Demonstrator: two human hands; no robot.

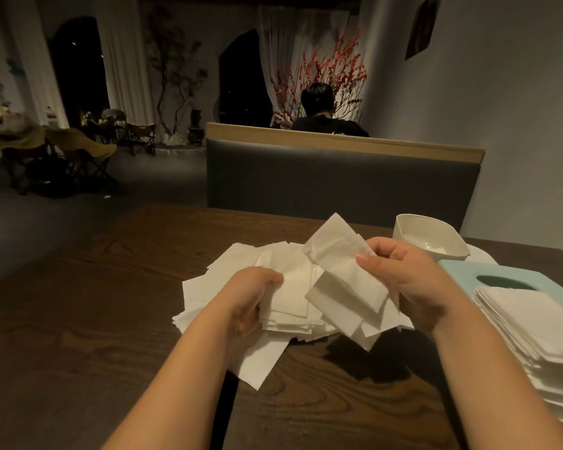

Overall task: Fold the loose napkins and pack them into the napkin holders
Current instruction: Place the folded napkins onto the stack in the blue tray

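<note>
Dark wood-grain table (78, 319), dim room. Grey booth seat back (338, 180) with a pale wood top rail stands just past the table's far edge; a person in a dark top (327, 120) sits behind it, facing away. Red-berried branches (325, 69), white curtains and folding chairs (78, 151) further back.

Loose napkins (228, 277): white heap at the table's middle, sheets overlapping at odd angles, one corner trailing toward the near edge. Folded napkin stack (540, 326): neat pile at the right edge, lying partly over a pale blue napkin holder (462, 271) with an oval slot. White dish (429, 238) just beyond the holder, near the far right corner.

Left hand (251, 300): fingers curled over the left side of the heap, gripping several sheets, thumb on top.

Right hand (413, 280): raised above the heap's right side, thumb and fingers pinching a bunch of partly folded napkins (342, 280). The bunch fans up toward the far edge and hangs down toward the near edge, clear of the table there
</note>
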